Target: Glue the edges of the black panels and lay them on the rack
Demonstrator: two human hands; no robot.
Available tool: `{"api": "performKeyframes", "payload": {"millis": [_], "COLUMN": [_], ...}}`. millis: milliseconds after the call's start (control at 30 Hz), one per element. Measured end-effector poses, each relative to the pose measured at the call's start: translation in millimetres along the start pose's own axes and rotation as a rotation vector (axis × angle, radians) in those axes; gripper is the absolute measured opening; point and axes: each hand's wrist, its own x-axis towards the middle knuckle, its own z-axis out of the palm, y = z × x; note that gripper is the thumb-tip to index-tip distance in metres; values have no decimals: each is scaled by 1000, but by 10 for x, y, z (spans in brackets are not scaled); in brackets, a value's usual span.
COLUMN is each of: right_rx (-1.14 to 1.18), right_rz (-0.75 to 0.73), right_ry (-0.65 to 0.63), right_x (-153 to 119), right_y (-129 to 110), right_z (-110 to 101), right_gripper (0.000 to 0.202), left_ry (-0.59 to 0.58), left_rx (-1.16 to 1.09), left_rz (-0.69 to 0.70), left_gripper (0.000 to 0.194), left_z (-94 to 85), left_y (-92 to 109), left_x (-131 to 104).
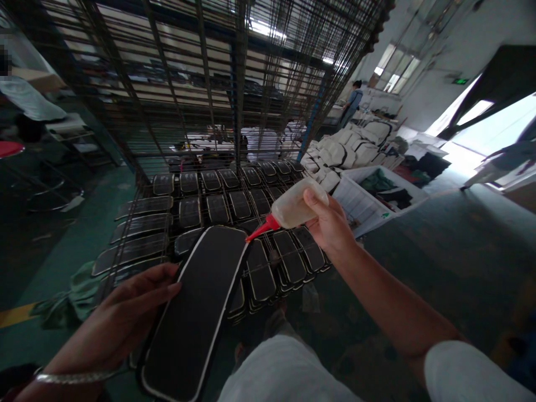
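My left hand (138, 304) pinches the left edge of a long black panel (199, 312) with rounded corners, held tilted in front of me. A white line of what looks like glue runs along the panel's border. In my right hand (330, 223) is a translucent squeeze bottle (299, 204) with a red nozzle (263, 228). The nozzle points down to the left, its tip at the panel's upper right corner. My right fingers wrap round the bottle, thumb on top; some fingers are hidden behind it.
A tall wire rack (237, 111) stands ahead, with rows of similar black panels (262, 273) on its lower mesh. To its right are a white bin (364, 206) holding dark cloth and a heap of white pieces (352, 142). A person (353, 103) stands farther back; green cloth (75, 293) lies at left.
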Motion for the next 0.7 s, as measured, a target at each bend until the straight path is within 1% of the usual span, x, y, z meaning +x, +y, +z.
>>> {"api": "performKeyframes", "payload": {"millis": [100,300,500,600,700], "right_rx": [4,-12,-36,-93,-119], "right_rz": [-3,-12,-28,-36,-5], "right_ry": [-4,-14,-21,-61,-120], "right_x": [-67,-223,-402,-500,-599], "right_y": [21,44,64,64,53], "right_z": [26,104,190,211,206], "right_gripper": [51,46,42,40,41], "left_ry": [-6,-110,-68,-73,-102], "left_rx": [-6,-18,-68,-85,-96], "left_rz": [-4,40,73,83,94], "left_gripper": [54,56,52,49,46], "left_z": [20,-18,19,-6,-41], "left_y": [-1,-67,-92,-126,-152], "left_x": [6,91,122,135,157]}}
